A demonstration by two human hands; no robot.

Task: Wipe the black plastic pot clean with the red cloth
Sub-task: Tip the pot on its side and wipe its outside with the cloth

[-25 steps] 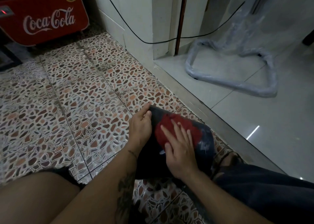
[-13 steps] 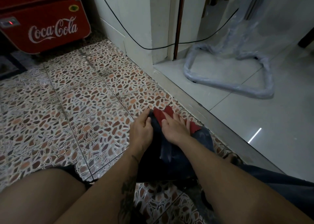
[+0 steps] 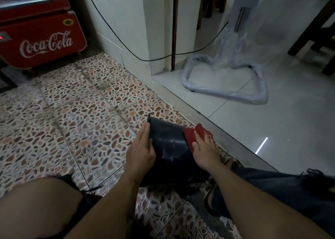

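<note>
- Black plastic pot (image 3: 168,144) lies tilted on the pebble-patterned floor tiles (image 3: 72,111), between my knees, just short of the metal threshold strip (image 3: 226,135). All positions below are given from the pot.
- My left hand (image 3: 143,148) — flat against the pot's left wall, fingers straight and together, thumb side up near the far edge. It braces the pot; fingers are not curled round anything.
- My right hand (image 3: 206,151) — on the pot's right side, palm down, fingers spread over the red cloth (image 3: 195,133) and pressing it onto the pot's wall. Hand mostly open; the cloth is pinned under it rather than bunched in a fist.
- Cloth sticks out past my fingertips, toward the threshold strip.
- Pot surface shows pale smears and glossy streaks between my two hands.
- Well beyond the pot, far left: red Coca-Cola cooler (image 3: 41,39). Beyond it, far right: plastic-wrapped stand (image 3: 226,91) on pale floor.
</note>
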